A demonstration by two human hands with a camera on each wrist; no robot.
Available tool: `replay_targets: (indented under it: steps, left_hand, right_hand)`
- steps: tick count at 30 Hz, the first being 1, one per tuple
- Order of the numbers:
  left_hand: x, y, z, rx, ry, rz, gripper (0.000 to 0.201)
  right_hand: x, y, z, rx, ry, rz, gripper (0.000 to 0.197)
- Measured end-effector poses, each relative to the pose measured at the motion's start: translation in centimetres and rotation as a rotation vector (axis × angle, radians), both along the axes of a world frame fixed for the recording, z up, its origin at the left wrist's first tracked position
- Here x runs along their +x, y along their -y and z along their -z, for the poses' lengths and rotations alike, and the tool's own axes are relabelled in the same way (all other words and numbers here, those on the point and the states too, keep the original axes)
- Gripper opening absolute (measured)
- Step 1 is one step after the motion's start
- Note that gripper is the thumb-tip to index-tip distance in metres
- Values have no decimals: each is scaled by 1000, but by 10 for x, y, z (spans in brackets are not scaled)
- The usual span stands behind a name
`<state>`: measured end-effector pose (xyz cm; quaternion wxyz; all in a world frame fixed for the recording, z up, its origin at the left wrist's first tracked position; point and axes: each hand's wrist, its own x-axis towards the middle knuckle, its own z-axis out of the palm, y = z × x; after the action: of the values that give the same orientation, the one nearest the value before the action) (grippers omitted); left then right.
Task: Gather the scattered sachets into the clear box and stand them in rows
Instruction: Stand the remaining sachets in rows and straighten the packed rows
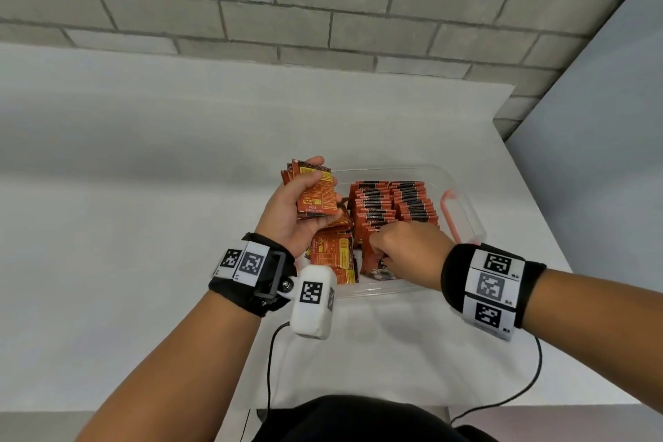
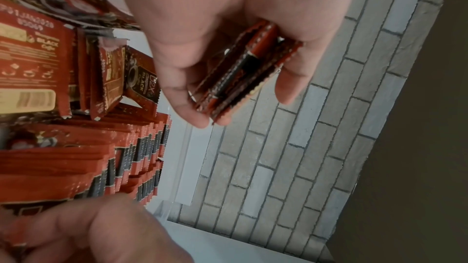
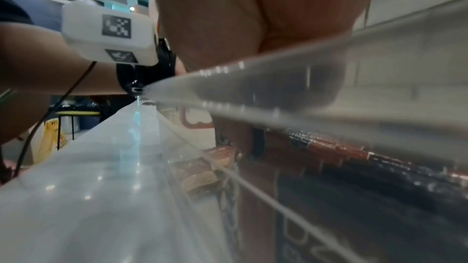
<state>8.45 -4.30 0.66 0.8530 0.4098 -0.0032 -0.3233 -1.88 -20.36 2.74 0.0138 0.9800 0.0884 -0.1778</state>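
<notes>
Left hand (image 1: 292, 206) is raised, palm turned up toward me, fingers and thumb curled around a small stack of sachets (image 1: 315, 190). Right hand (image 1: 401, 246) reaches forward lower down, knuckles up, fingers (image 1: 376, 239) curled downward. Both forearms are bare with wrist straps.

The box (image 1: 462, 190) sits on the table (image 1: 143, 154) at the middle of the head view, the wall (image 1: 323, 4) across the top behind it. Rows of sachets (image 1: 394, 201) stand in its right half; loose sachets (image 1: 333, 255) lie in its lower left part. My left hand (image 1: 287, 212) is above the box's left edge with a stack (image 1: 315, 190) in it. My right hand (image 1: 405, 248) is inside the box at the near end of the rows, just right of the loose ones.
</notes>
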Motion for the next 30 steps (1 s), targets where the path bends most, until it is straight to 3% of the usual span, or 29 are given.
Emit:
replay_targets:
  steps: [8, 14, 17, 21, 23, 30]
  left_hand:
    - [0, 0, -2, -6, -8, 18, 36]
    - [-1, -2, -4, -34, -51, 24, 39]
    - [-1, -4, -7, -47, -63, 48, 39]
    - [-8, -4, -12, -51, -45, 119, 39]
    - [-13, 0, -16, -19, 2, 180, 40]
    - [-26, 18, -24, 26, 117, 291, 45]
  right_hand:
    - [0, 4, 0, 21, 22, 18, 11]
    - [1, 11, -9, 143, 17, 141, 28]
    - [1, 18, -22, 308, 72, 283, 27]
    - [1, 29, -43, 702, 281, 549, 17]
    - [1, 24, -52, 897, 302, 630, 18]
    - [-6, 9, -48, 1211, 220, 621, 26]
